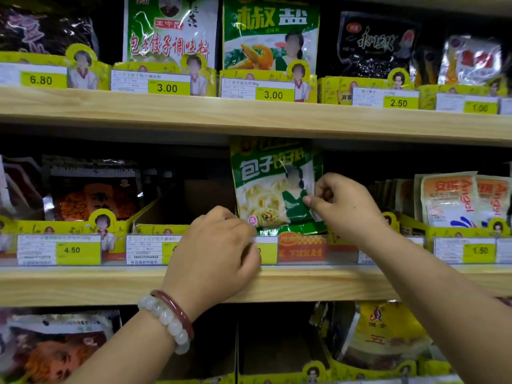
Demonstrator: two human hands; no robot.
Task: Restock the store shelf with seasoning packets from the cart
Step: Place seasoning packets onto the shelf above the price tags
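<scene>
Nearest the camera, a beaded bracelet (166,318) and a red bangle are worn on the left wrist. The left hand (219,250) is held at the front lip of the middle shelf (83,284), fingers curled in at the lower left corner of the green seasoning packet (274,187); whether that corner is actually pinched cannot be told, as the fingertips are hidden behind the knuckles. The right hand (342,205) is set just beside it, thumb and forefinger pinched on the packet's right edge, the other fingers curled.

The packet is held upright in the middle shelf's centre slot, its base behind the yellow display tray (155,228), its top close under the upper shelf (249,115).

Risk, as judged: the packet could lean forward or slide out once released, since the slot to its left looks nearly empty and little support is offered. The price tag (264,249) at the lip could be knocked loose by the left knuckles.

Legible writing: "包子" on the held packet; "4.50" and "1.50" on middle-shelf tags; "Angel" on orange packets (454,200) at right. Farther up, tags reading "6.80", "3.00", "3.00", "2.50" are seen, and "椒盐" on a green packet (271,34).
</scene>
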